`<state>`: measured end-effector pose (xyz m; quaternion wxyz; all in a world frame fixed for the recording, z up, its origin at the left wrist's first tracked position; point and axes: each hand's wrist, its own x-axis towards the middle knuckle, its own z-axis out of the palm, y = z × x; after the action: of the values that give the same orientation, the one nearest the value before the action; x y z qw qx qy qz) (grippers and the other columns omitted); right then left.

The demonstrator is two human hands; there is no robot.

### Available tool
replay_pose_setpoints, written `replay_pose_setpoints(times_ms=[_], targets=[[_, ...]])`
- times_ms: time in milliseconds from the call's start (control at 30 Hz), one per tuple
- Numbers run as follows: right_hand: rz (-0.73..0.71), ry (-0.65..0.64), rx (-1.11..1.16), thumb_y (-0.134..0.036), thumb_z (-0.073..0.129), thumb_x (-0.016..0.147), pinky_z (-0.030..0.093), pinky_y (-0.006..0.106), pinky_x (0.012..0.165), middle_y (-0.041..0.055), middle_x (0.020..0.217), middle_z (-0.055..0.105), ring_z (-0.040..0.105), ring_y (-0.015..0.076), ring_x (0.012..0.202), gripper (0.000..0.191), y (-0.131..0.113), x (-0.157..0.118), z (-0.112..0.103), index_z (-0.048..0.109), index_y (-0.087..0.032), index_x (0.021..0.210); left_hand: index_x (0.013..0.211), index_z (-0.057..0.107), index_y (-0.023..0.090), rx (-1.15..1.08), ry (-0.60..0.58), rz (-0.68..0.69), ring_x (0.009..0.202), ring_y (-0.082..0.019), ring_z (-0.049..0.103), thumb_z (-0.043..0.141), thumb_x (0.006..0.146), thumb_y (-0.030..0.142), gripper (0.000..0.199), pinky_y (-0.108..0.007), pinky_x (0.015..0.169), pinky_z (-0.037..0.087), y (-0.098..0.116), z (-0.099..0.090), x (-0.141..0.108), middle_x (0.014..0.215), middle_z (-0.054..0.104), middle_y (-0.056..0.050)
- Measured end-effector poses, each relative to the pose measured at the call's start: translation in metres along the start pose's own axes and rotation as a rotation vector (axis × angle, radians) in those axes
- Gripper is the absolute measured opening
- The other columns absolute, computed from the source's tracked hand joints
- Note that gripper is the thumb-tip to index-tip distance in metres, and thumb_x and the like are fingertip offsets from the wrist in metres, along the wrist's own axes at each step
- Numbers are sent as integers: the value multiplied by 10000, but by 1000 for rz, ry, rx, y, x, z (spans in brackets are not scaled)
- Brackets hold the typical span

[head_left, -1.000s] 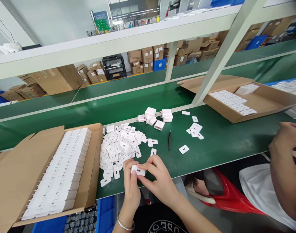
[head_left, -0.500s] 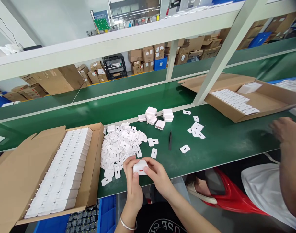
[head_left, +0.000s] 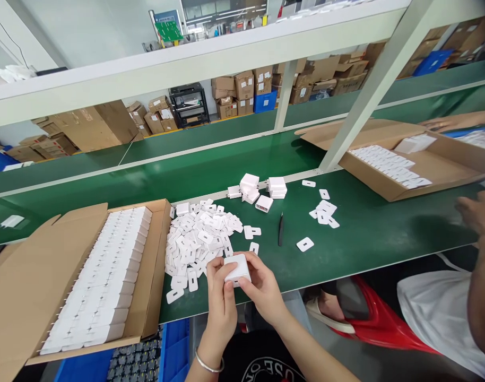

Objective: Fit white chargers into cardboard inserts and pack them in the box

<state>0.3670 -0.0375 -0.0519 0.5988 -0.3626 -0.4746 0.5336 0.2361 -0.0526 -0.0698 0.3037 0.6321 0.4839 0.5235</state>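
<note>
Between my two hands is a white charger [head_left: 238, 265], held above the front edge of the green bench. My left hand [head_left: 219, 289] grips its left side, with fingers closed on it. On its right side, my right hand [head_left: 264, 289] has thumb and fingers pressed against the casing. A small dark slot shows on the charger's near face. Just beyond my hands lies a heap of white slotted cover plates [head_left: 200, 236]. Farther back stand several white chargers [head_left: 249, 187], some with plug pins showing. Black tweezers [head_left: 281, 229] lie to the right of them.
At the left, an open cardboard box [head_left: 157, 265] holds rows of white chargers. Another open carton [head_left: 457, 164] stands at the right, near a co-worker's hand [head_left: 479, 212]. Loose cover plates [head_left: 325, 212] lie between. A white frame post [head_left: 370, 95] rises from the bench.
The charger has been tilted in my hands: its red-slotted end has turned away and the broad top face shows. The co-worker's hand at the right has shifted slightly outward.
</note>
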Motion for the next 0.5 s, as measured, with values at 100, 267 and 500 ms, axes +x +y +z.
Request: replay_pose_setpoints(times_ms=[100, 267, 500], targets=[[3, 14, -30, -446, 761, 875, 524, 331, 880, 62, 1104, 608, 616, 234, 1025, 371, 1, -1, 0, 684, -256, 1185, 1270, 644, 300, -12, 7, -14, 1296, -250, 497, 374, 1075, 434, 359, -411, 1016, 511, 2, 2, -2, 1302, 490, -99], [-15, 11, -65, -454, 787, 853, 494, 325, 866, 45, 1056, 591, 593, 229, 997, 363, -4, 0, -1, 690, -256, 1141, 1273, 667, 317, -63, 0, -20, 1270, -244, 506, 336, 1077, 471, 414, -393, 987, 527, 5, 1, 0, 1296, 494, -92], [20, 37, -25, -493, 753, 867, 490, 307, 825, 27, 991, 579, 581, 207, 916, 341, 0, 1, 1, 681, -245, 1090, 1194, 714, 292, -14, 57, 38, 1166, -226, 576, 411, 1068, 437, 358, -343, 916, 534, 4, 6, 3, 1212, 540, -86]])
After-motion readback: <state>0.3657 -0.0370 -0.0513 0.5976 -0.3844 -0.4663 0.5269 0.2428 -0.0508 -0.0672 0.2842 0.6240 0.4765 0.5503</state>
